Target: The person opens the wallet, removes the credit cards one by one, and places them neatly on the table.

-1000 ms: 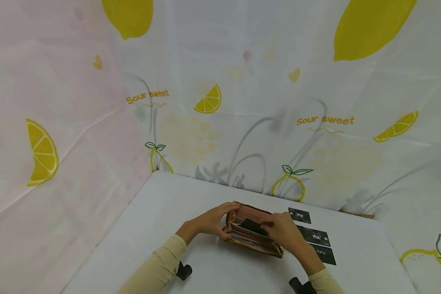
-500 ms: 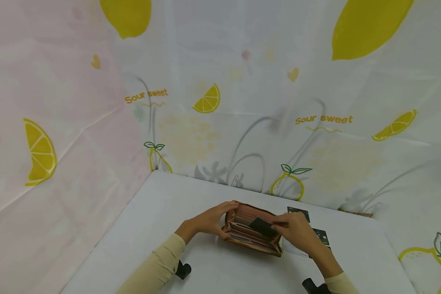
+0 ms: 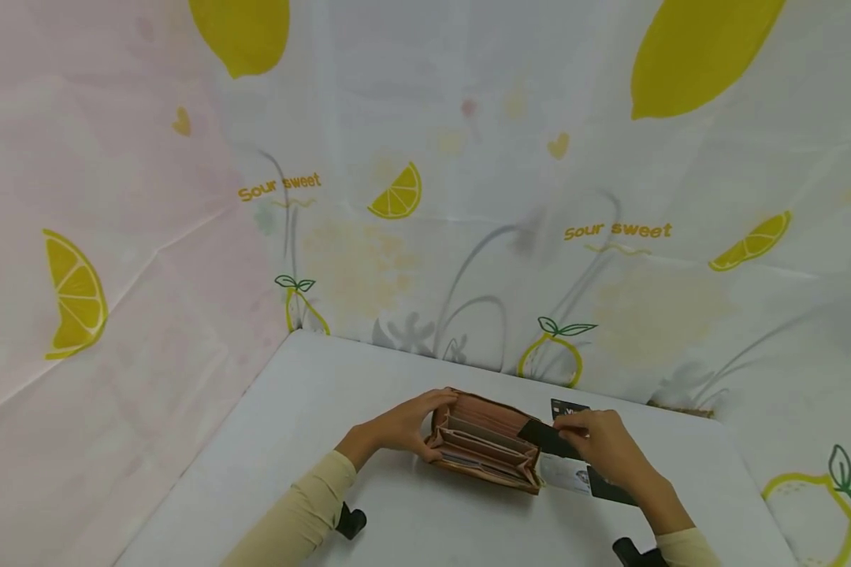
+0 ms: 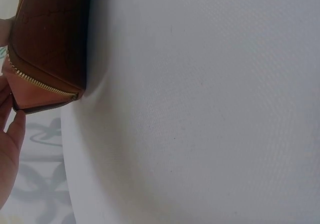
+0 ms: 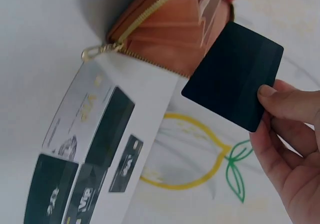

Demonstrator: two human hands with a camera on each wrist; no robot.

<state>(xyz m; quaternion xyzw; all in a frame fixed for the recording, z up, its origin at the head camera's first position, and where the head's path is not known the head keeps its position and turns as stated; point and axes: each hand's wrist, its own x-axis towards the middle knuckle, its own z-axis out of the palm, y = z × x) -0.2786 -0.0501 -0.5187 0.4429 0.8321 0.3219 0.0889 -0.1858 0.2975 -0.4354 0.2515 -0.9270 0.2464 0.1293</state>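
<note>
An unzipped brown wallet [image 3: 485, 449] stands with its mouth up on the white table, its pink-tan pockets showing. My left hand [image 3: 407, 425] grips its left end, thumb at the near edge and fingers at the far edge; the left wrist view catches the wallet's brown side [image 4: 50, 39] and part of that hand [image 4: 9, 144]. Between thumb and fingers, my right hand [image 3: 606, 445] pinches a black card [image 5: 232, 77] by one edge. In the right wrist view the card is held up just beside the wallet's zipped corner [image 5: 160, 47].
Right of the wallet lie a silver VIP card [image 5: 82, 109] and several dark cards, among them a plain one [image 5: 109, 129] and a small-looking one farther back [image 5: 126, 164]. A lemon-print backdrop [image 3: 468, 260] rises behind the table [image 3: 340, 370]. Black wrist devices [image 3: 351, 521] sit under both forearms.
My right hand has drawn the black card up out of the wallet pocket and off to the right. The left hand and wallet stay nearly where they were.
</note>
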